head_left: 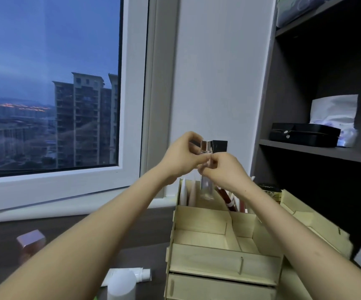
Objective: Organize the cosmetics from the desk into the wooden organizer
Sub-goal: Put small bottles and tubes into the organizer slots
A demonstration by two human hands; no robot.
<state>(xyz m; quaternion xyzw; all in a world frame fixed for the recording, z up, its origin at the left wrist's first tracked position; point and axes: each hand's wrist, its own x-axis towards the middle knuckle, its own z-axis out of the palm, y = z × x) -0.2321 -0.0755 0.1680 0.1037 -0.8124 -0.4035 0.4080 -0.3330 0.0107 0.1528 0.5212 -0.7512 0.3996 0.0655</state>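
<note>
Wooden organizer, where does it stand?

On the dark desk, low and right of centre. Its back edge is near the white wall. A dark shelf unit rises close on its right.

And the hands?

Both are raised over the rear compartments. The left hand curls its fingers round the silver cap of a clear bottle. The right hand pinches the bottle's neck just under that cap. The bottle is upright, with its base down at the rear wall's rim. I cannot tell whether it rests on the floor inside.

What crowds it?

White tubes lean in the rear left slot, just beside the bottle. A red stick slants on its right. A black box stands behind the cap.

Any open room?

The middle and front compartments show their wooden floors. Bare desk lies along the organizer's left edge.

What cosmetics lie on the desk?

A pink-capped bottle sits far left, well apart. A white tube lies near the front left corner. A white round-topped bottle is just in front of that tube.
</note>
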